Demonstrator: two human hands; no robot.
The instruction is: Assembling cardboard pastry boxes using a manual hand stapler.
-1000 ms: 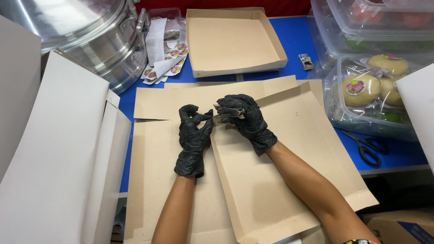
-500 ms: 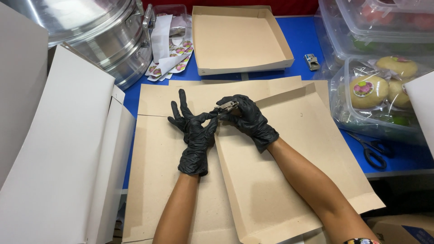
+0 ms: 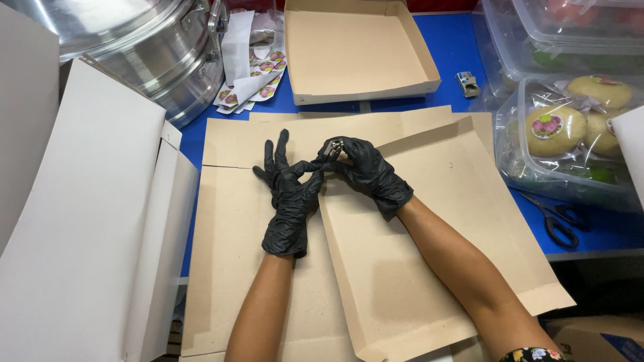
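Where the two black-gloved hands meet above the flat brown cardboard sheets (image 3: 402, 281), the right hand (image 3: 365, 171) pinches a small metal stapler (image 3: 333, 147) at its fingertips; the left hand (image 3: 290, 191) touches it with thumb and forefinger, other fingers splayed.

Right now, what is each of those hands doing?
Left hand: fingers spread, thumb and forefinger pinched beside the small metal stapler.
Right hand: closed, holding the small metal stapler.

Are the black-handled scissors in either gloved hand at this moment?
No: the black-handled scissors lie on the blue table at the right, apart from both the left hand and the right hand.
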